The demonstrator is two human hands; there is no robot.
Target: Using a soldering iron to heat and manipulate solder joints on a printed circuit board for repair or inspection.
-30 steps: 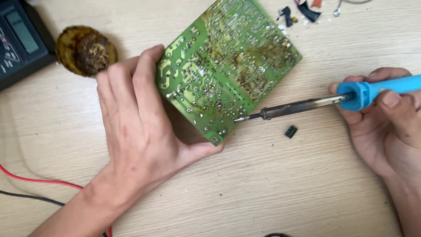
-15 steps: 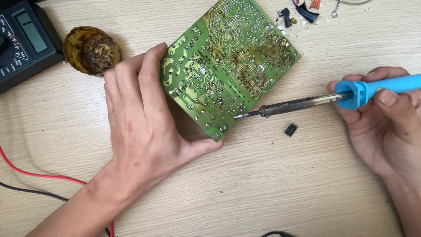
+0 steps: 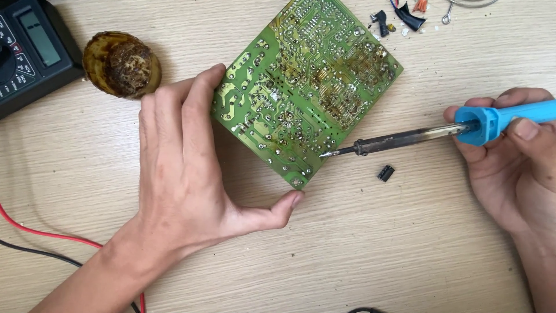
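A green circuit board lies solder side up on the wooden table, stained brown in patches. My left hand steadies it: fingers rest on its left edge and the thumb presses near its lower corner. My right hand grips the blue handle of a soldering iron. The iron's dark metal tip touches the board's lower right edge. A small black chip lies on the table just below the iron's shaft.
A black multimeter sits at the top left, beside a round brown tin of flux or tip cleaner. Red and black leads run along the lower left. Small loose parts lie at the top right.
The view has shifted slightly. Both hands, the board and the iron keep nearly the same pose, with the tip still at the board's lower right edge.
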